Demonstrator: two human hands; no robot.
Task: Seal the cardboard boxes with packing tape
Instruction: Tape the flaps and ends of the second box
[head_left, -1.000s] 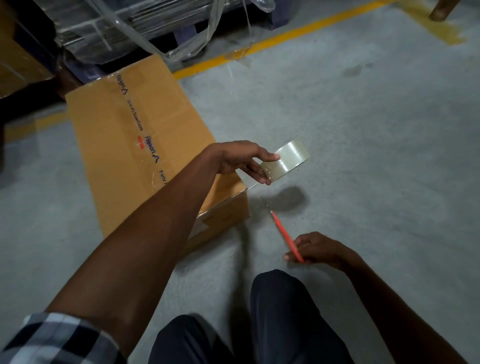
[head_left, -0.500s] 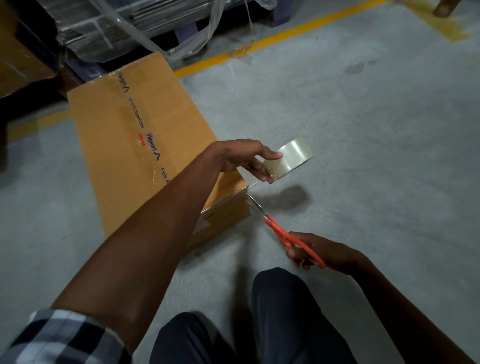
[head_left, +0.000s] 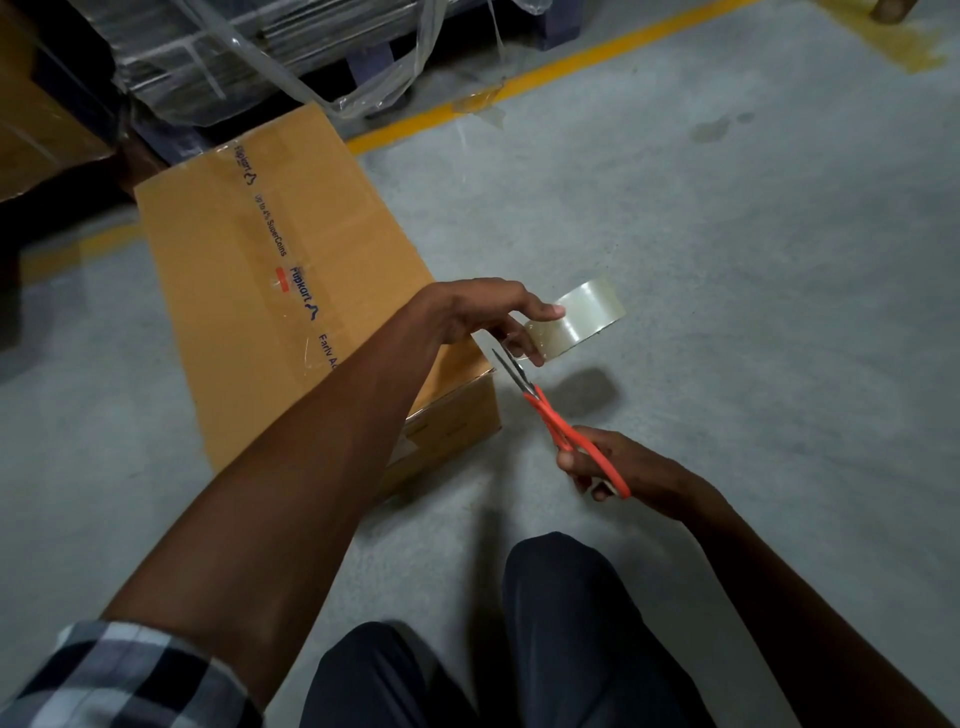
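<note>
Scissors (head_left: 550, 415) at tape roll (head_left: 576, 322), beside box edge (head_left: 488, 376)

We see bare concrete floor (head_left: 727, 270) open to the right of the cardboard box (head_left: 270, 291) and ahead as far as the yellow line (head_left: 545, 78). Beyond that line, a shrink-wrapped pallet load (head_left: 249, 57) walls off the far side. Close in, our knees (head_left: 561, 597) crowd the near floor, and another carton (head_left: 36, 119) blocks the far left.
</note>
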